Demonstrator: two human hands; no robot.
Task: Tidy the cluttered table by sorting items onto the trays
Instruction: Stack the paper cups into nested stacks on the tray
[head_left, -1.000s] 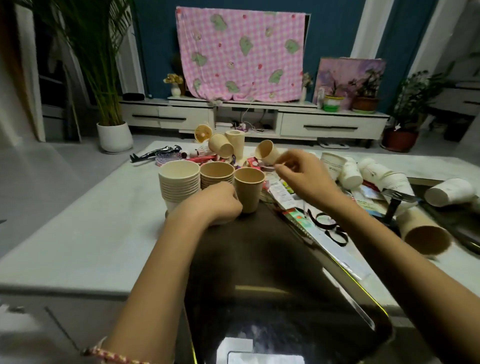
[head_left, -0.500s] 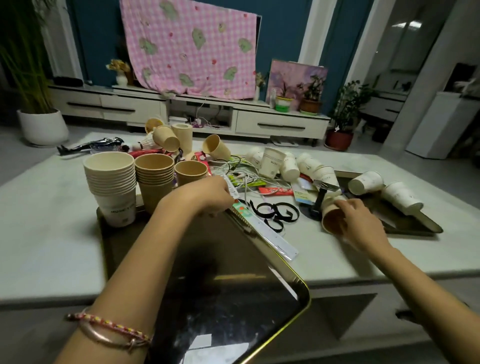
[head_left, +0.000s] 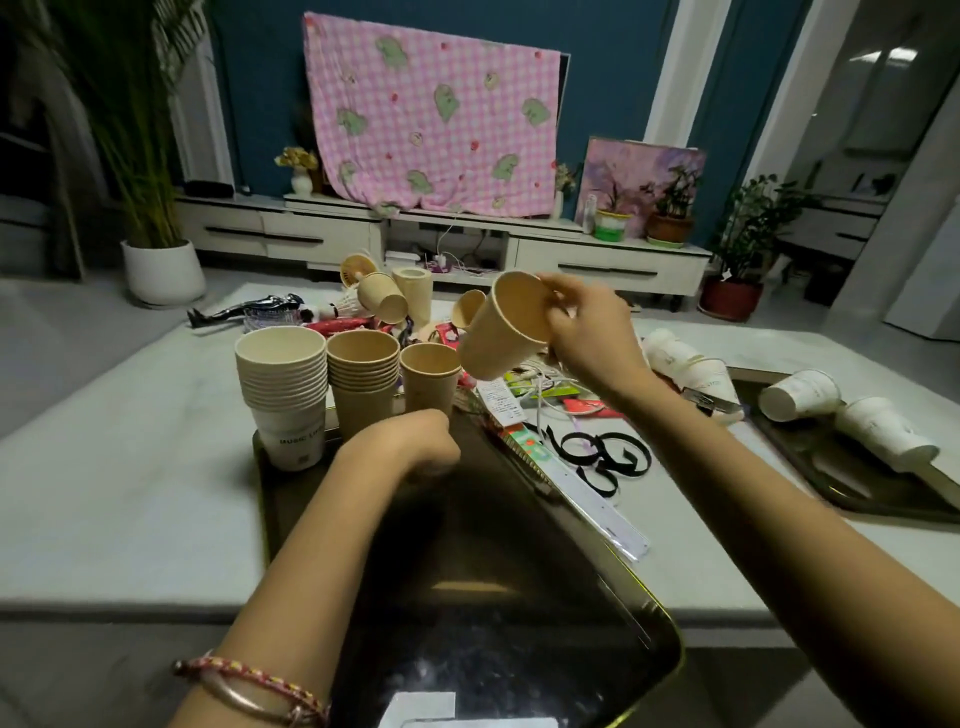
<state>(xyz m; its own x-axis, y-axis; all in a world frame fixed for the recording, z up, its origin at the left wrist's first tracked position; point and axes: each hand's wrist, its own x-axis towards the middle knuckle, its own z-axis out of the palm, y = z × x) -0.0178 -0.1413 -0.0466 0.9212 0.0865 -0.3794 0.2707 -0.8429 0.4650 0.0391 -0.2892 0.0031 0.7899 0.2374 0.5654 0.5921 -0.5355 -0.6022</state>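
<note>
while right hand (head_left: 592, 332) grips tilted brown cup (head_left: 501, 332), left hand (head_left: 410, 441): grasp unclear; white stack (head_left: 283, 384) reads "music".

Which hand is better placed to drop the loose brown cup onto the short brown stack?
Right. The right hand grips the brown cup, tilted just above the short brown stack on the dark tray. The left hand is curled at that stack's base, apparently steadying it.

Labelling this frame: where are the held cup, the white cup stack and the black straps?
held cup (head_left: 501, 332), head view, side wall.
white cup stack (head_left: 283, 384), head view, stacked rims.
black straps (head_left: 597, 480), head view, lower strip.
</note>
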